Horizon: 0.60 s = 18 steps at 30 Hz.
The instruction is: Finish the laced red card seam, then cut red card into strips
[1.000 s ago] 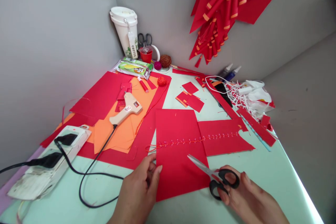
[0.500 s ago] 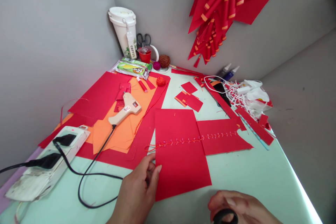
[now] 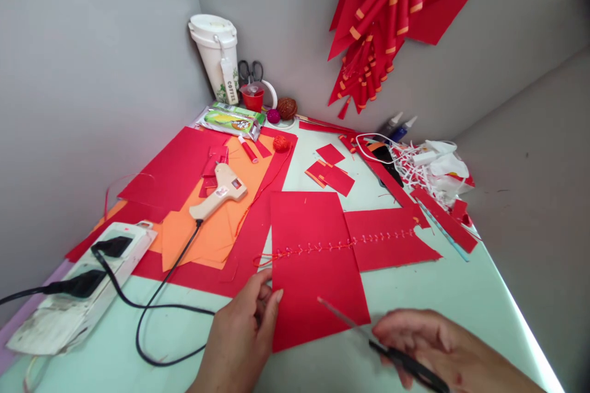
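A red paper sheet point(image 3: 313, 301) lies on the table with another red piece point(image 3: 387, 252) at its right; an orange-red knotted cord point(image 3: 322, 248) runs across both. My left hand point(image 3: 244, 325) is at the sheet's left edge, fingers curled, the edge between thumb and fingers. My right hand point(image 3: 424, 344) holds black-handled scissors point(image 3: 405, 365) at the lower right. Their blades point up and left over the sheet's lower part and look slightly blurred.
A glue gun point(image 3: 224, 190) rests on orange paper point(image 3: 198, 236) at left, its cable looping near a power strip point(image 3: 99, 276). Small red pieces point(image 3: 338, 180), a white cup point(image 3: 214, 55) and a white string heap point(image 3: 415, 166) lie farther back. Red decorations point(image 3: 382, 12) hang on the wall.
My right hand has risen slightly and brought the scissors' blades into view over the red sheet. My left hand stays at the same edge; the view has shifted slightly.
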Tool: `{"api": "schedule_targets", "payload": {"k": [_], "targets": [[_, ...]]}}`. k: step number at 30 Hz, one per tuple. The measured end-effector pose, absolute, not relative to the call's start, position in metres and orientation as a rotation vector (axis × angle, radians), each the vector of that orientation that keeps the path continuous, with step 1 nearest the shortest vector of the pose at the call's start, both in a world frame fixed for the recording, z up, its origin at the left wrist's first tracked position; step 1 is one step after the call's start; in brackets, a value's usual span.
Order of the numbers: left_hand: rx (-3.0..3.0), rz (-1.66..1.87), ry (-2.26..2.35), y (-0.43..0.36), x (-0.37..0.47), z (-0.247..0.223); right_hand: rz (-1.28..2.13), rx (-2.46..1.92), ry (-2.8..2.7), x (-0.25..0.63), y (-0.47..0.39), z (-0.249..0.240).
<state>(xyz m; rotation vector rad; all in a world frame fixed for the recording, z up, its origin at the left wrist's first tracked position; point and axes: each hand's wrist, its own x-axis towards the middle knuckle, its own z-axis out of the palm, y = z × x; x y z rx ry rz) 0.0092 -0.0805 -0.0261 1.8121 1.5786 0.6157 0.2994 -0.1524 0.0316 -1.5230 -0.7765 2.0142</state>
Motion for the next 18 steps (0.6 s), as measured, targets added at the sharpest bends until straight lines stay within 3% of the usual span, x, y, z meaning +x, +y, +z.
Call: {"api": "schedule_targets", "payload": {"k": [9,18], "targets": [[1.805,0.605,1.578,-0.08,0.009,-0.024,1.361,-1.979,-1.492,0.298,-0.105,0.058],[1.763,0.573,1.57,-0.079,0.009,-0.025,1.437,-2.05,-1.678,0.293,-0.087,0.063]]}}
